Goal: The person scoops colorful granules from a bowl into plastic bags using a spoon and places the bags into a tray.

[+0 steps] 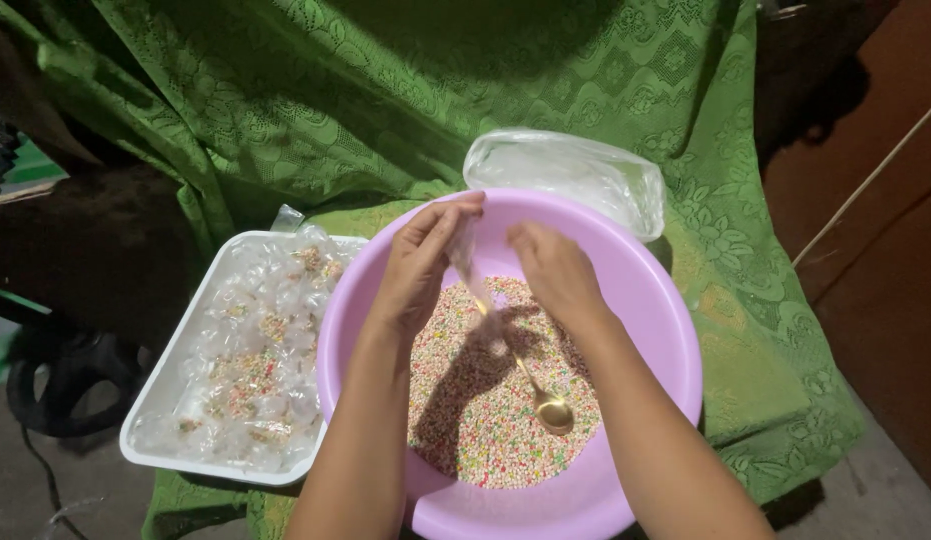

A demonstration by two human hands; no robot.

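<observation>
The left hand (417,268) and right hand (555,270) pinch a small clear plastic bag (463,250) between their fingertips, above a pink basin (655,300) of multicoloured sprinkles (475,420). A gold spoon (545,402) lies in the sprinkles. Left of the basin, a white tray (160,385) holds filled packets; a stack of clear bags (570,175) rests behind on green cloth (315,100).
</observation>
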